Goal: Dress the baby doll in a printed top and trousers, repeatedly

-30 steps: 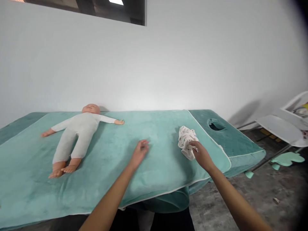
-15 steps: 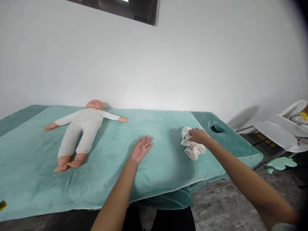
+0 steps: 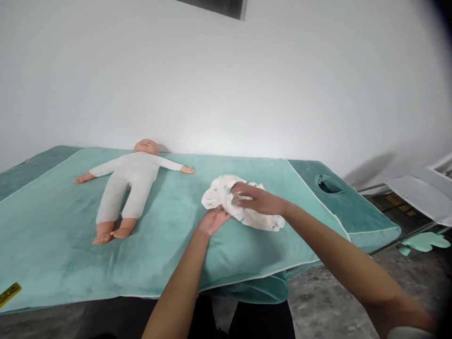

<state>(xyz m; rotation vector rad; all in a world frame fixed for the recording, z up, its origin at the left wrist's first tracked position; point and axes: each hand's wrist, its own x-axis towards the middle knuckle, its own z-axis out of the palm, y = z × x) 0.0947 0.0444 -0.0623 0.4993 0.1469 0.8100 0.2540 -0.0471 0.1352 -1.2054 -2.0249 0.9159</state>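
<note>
A crumpled white cloth with small coloured prints, seemingly a baby garment, lies bunched over the green bed cover. My right hand has its fingers curled into the middle of it, gripping the fabric. My left hand touches the cloth's lower left side, palm turned up and fingers stretched out, the tips partly covered by fabric. To the left, a baby doll in a white long-sleeved suit lies on its back with arms spread and feet bare.
The green-covered bed runs along a white wall, with a face hole at its right end. A yellow-black label lies at the left front. A white chair and a green cloud-shaped piece are at the right.
My right hand has carried the cloth leftwards to my left hand, and the cloth has spread out somewhat. My left hand now touches it. The doll stays in place; the view has shifted slightly.
</note>
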